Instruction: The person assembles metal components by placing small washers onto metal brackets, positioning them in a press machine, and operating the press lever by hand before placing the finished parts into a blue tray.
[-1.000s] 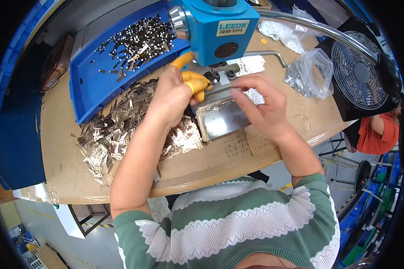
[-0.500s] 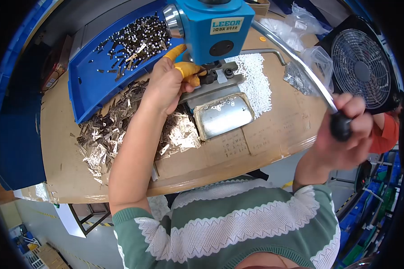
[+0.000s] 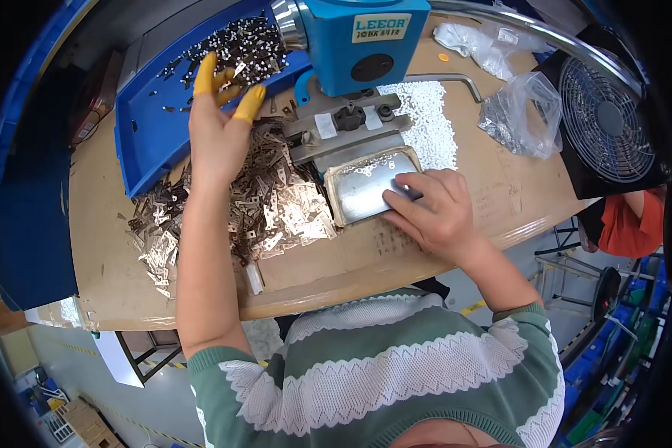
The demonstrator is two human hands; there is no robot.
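My left hand [image 3: 220, 138], with yellow covers on several fingers, is above the near edge of the blue tray [image 3: 143, 160]. Its fingers are spread, and I see nothing held between them. In the tray lies a heap of dark strips with white ends [image 3: 250, 45]. My right hand [image 3: 437, 209] rests at the right side of a shallow metal plate [image 3: 358, 198], fingertips bent down onto its surface and slightly apart. Small rings [image 3: 377, 166] lie along the plate's far edge. Behind it, under the blue press [image 3: 369, 48], sits a metal fixture [image 3: 351, 123].
Loose flat metal strips [image 3: 291, 213] are heaped left of the plate. Small white pieces [image 3: 433, 123] spread to its right. A bent rod [image 3: 463, 81], plastic bags [image 3: 526, 112] and a black fan [image 3: 608, 116] stand further right. The press's long lever [image 3: 530, 26] arches overhead. Another person's red sleeve [image 3: 631, 228] shows at right.
My left hand has left the fixture and moved up-left to the tray, its fingers spreading. My right hand has let go of the lever knob and come to the plate; the lever has swung up.
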